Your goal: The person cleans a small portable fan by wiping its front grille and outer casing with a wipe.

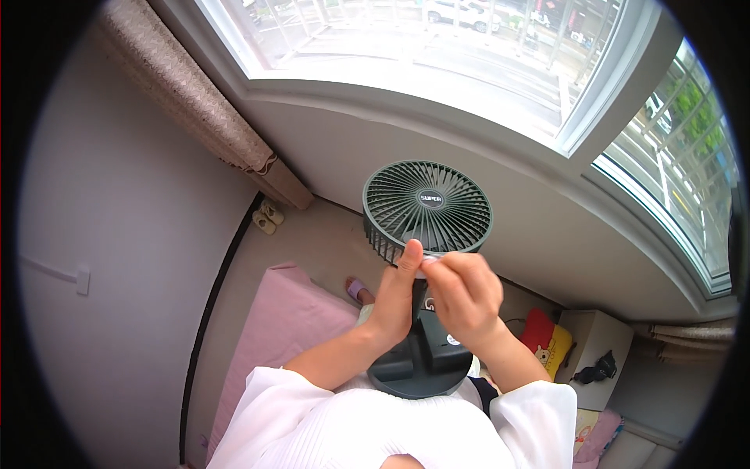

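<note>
A smooth, pale wall [547,227] curves below the glass window [414,55]. To the left lies a soft, lightly creased pink cloth cover [293,320] with a squared far corner. Right of that cover's right edge is the fan [429,199], dark green, plastic-looking: a drum-shaped cage of fine radial slats, a slim stem [419,301] and a rounded base [422,383] close against the person's ribbed white top [375,426]. What carries it is hidden. Its long axis runs from the body toward the window wall, cage farthest, slatted face tilted upward. The right hand [469,301] has bent fingers pinching a small white piece [429,260] at the cage's near rim. The left hand [391,305] sets its thumb there; its other fingers are hidden, their grip unclear.
</note>
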{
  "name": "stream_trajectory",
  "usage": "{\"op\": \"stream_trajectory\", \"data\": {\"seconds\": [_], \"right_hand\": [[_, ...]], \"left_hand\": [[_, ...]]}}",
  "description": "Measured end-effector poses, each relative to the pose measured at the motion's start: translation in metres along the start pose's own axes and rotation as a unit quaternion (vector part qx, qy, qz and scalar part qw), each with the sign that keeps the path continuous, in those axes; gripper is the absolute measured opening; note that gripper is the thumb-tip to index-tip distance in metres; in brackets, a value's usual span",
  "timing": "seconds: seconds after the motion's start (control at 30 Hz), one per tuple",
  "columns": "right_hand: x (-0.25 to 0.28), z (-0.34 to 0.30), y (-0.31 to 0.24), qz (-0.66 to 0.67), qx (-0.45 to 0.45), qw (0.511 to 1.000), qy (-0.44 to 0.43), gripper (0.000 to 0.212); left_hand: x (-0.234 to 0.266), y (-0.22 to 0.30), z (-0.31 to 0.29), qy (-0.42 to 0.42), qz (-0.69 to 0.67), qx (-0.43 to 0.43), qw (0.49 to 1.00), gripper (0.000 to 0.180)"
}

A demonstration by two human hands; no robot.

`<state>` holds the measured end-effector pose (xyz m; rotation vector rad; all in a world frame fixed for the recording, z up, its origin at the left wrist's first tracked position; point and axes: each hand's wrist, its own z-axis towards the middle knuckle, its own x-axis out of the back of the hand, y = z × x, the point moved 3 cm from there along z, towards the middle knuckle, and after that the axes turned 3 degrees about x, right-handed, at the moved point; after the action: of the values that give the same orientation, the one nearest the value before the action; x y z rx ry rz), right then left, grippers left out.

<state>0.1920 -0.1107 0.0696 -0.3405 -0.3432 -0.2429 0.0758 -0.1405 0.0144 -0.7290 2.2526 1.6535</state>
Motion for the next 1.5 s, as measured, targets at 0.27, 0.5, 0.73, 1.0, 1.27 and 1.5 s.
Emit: {"op": "stream_trajectory", "data": {"seconds": [0.27,0.5,0.73,1.0,1.27,1.5], "right_hand": [[-0.008,-0.025,-0.006,-0.033,0.038,0.995,-0.086,0.028],[0.005,-0.005,-0.003,-0.031,-0.005,0.999,0.044,0.024],[0.000,-0.011,-0.005,0.015,0.006,0.999,-0.040,0.026],[-0.005,-0.018,-0.006,-0.050,0.067,0.996,-0.026,0.034],[-0.002,-0.004,-0.006,-0.028,0.064,0.998,-0.004,0.031],[0.002,0.001,-0.005,-0.029,0.050,0.998,0.021,0.023]], "left_hand": [[0.002,0.001,0.002,0.004,0.006,-0.007,1.000,0.053],[0.008,-0.010,-0.001,-0.024,0.010,-0.014,1.000,0.051],[0.004,-0.003,-0.005,-0.009,-0.010,-0.024,1.000,0.053],[0.008,-0.006,-0.003,-0.014,0.000,-0.016,1.000,0.049],[0.010,-0.008,-0.003,-0.037,-0.027,-0.019,0.999,0.052],[0.014,-0.013,-0.006,-0.031,-0.014,-0.014,0.999,0.052]]}}
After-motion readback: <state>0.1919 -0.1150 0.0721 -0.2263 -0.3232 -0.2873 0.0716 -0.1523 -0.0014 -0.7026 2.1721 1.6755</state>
